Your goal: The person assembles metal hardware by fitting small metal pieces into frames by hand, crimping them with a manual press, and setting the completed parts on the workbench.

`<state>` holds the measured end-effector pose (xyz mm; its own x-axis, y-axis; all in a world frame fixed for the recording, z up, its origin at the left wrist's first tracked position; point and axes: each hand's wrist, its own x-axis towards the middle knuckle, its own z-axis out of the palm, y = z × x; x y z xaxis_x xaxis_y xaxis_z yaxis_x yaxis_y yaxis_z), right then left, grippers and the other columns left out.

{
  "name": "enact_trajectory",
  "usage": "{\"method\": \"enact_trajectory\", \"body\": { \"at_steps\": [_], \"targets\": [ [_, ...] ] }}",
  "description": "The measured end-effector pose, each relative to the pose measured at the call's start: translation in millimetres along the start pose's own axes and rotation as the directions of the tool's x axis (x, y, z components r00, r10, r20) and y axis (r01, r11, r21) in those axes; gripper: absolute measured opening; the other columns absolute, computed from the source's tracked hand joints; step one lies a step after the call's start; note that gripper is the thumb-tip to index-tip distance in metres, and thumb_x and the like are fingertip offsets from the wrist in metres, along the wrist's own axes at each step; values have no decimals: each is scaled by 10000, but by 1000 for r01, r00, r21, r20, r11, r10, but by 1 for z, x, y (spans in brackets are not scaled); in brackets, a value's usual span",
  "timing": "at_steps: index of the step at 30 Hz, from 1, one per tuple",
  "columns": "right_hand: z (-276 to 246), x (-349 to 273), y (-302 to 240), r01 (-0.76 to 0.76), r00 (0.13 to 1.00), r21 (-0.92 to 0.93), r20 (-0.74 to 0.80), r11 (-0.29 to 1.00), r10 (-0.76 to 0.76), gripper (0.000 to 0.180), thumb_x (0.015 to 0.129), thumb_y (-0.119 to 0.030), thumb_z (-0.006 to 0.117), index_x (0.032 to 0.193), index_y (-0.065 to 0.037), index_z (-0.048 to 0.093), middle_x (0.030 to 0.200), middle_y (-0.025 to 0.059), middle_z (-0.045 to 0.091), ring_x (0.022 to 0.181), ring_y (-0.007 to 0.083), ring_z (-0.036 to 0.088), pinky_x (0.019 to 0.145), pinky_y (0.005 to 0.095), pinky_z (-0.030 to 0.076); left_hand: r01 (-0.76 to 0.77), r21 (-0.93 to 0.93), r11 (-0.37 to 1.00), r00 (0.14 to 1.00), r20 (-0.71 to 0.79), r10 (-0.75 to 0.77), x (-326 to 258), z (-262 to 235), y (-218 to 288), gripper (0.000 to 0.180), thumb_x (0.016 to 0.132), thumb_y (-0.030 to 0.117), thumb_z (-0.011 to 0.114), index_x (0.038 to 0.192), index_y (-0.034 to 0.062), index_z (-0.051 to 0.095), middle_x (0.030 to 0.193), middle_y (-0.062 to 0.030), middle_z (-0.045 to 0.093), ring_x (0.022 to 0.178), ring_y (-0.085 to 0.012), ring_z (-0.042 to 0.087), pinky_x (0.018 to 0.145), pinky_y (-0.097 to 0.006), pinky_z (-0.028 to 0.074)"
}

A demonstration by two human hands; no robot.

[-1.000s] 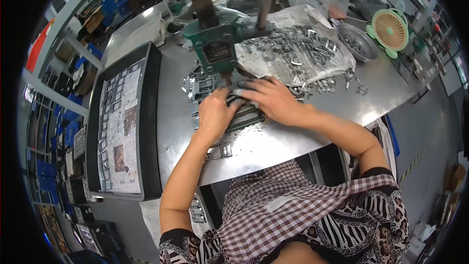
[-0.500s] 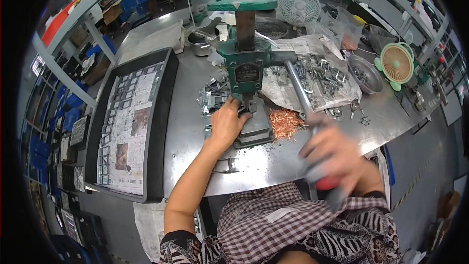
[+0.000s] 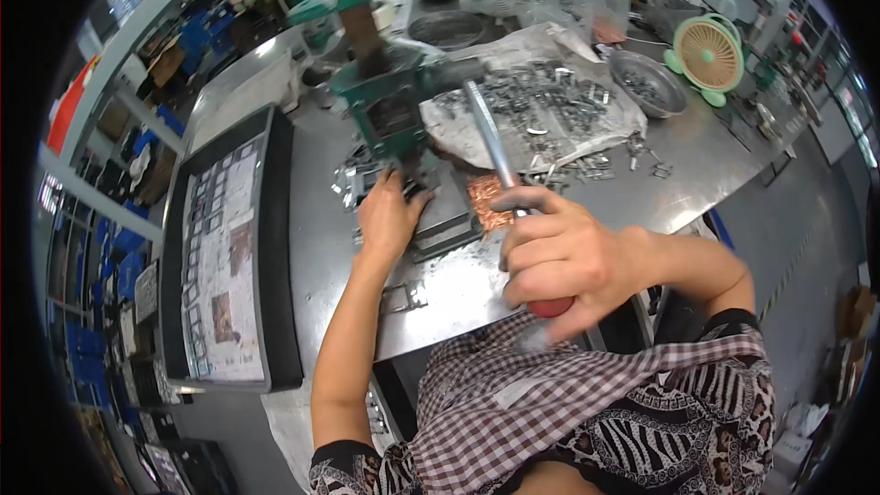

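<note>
A green hand press [image 3: 387, 119] stands tilted in the blurred head view. My left hand [image 3: 387, 218] is at its base, fingers curled beneath the ram among small metal frames [image 3: 351, 181]; what they grip is hidden. My right hand [image 3: 577, 261] is wrapped round the lower end of the steel press lever [image 3: 490, 133], with a red knob [image 3: 550, 306] showing below the fingers. Dark coverings sit on some right fingertips. Copper-coloured pins [image 3: 489, 203] lie heaped right of the press base. One rectangular metal frame [image 3: 401, 297] lies near the front table edge.
At left, a black tray [image 3: 280, 247] lined with paper holds rows of metal frames. Metal parts [image 3: 550, 96] are heaped on a pale sheet behind the lever. A metal bowl [image 3: 646, 82] of parts and a small green fan [image 3: 708, 55] stand at right.
My right hand has moved left, and forward with the lever knob. The view has shifted and tilted, so the press appears further left and leaning. My left hand stays at the press base.
</note>
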<state>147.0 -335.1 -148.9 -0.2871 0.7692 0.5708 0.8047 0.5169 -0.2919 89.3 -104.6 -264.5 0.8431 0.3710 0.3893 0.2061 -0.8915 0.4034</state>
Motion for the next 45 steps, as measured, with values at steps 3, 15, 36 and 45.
{"method": "enact_trajectory", "body": {
  "at_steps": [3, 15, 36, 45],
  "targets": [
    [-24, 24, -6, 45, 992, 48, 113, 998, -51, 431, 721, -469, 646, 822, -53, 597, 683, 19, 545, 647, 193, 528, 927, 489, 333, -46, -33, 998, 999, -27, 45, -5, 0, -4, 463, 706, 332, 684, 968, -32, 570, 1046, -217, 564, 888, -373, 565, 754, -411, 457],
    [-109, -133, 90, -565, 378, -809, -81, 161, 922, 354, 740, -192, 589, 1085, -120, 554, 818, 132, 613, 763, 306, 604, 678, 424, 482, 362, -932, -3, 912, 355, -205, -41, -25, 7, 339, 916, 203, 437, 1134, -54, 478, 1017, -155, 580, 905, -238, 574, 800, -342, 455],
    [-21, -224, 63, -801, 592, -226, -159, 555, 790, 202, 733, -236, 617, 893, -112, 617, 841, 86, 541, 856, 279, 532, 724, 375, 436, 628, -593, -504, 703, 710, 41, -67, 4, 28, 358, 855, 323, 540, 1029, 13, 497, 823, -139, 564, 451, -169, 474, 361, -252, 376],
    [19, -190, 45, -729, 581, -586, -257, 354, 772, 232, 677, -246, 650, 818, -67, 606, 712, 101, 557, 738, 275, 567, 642, 402, 446, 650, -747, 140, 759, 632, -154, -60, 1, 78, 187, 837, 174, 571, 927, 12, 549, 687, -61, 581, 491, -128, 529, 396, -217, 403]
  ]
}}
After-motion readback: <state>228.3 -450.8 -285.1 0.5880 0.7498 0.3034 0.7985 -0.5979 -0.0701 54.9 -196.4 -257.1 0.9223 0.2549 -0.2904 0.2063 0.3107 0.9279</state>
